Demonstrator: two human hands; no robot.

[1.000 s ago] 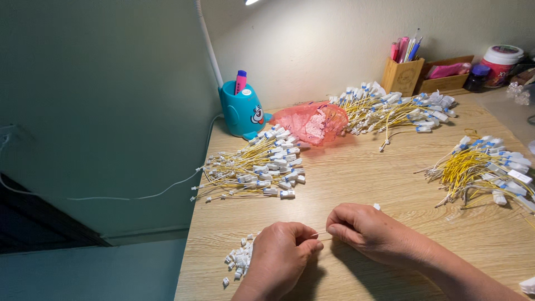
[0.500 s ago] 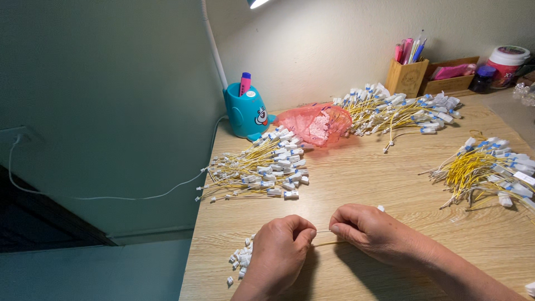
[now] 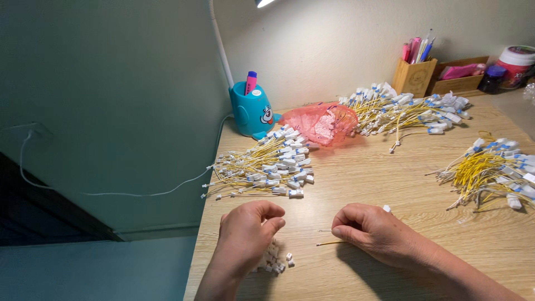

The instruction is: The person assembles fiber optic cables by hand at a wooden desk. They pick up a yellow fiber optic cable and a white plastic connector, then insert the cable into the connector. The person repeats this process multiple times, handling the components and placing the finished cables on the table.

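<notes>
hands parted: right hand point(image 3: 374, 229) pinches yellow wire point(image 3: 330, 243), left hand point(image 3: 248, 229) curled.

The right hand point(image 3: 379, 234) pinches a thin yellow wire point(image 3: 330, 243) on the wooden table point(image 3: 390, 184); the left hand point(image 3: 245, 234) rests over small white connectors point(image 3: 276, 262).

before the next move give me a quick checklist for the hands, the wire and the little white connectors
1. Right hand pinches the yellow wire with its end sticking out: ok.
2. Left hand over the small white connectors: ok.
3. Connector already between the left fingers: cannot tell, fingers curled.
4. Wire end and left hand apart, not joined: ok.
5. Finished pile of wires lies apart from the hands: ok.
6. Bare desk between the hands and the piles: ok.
</notes>
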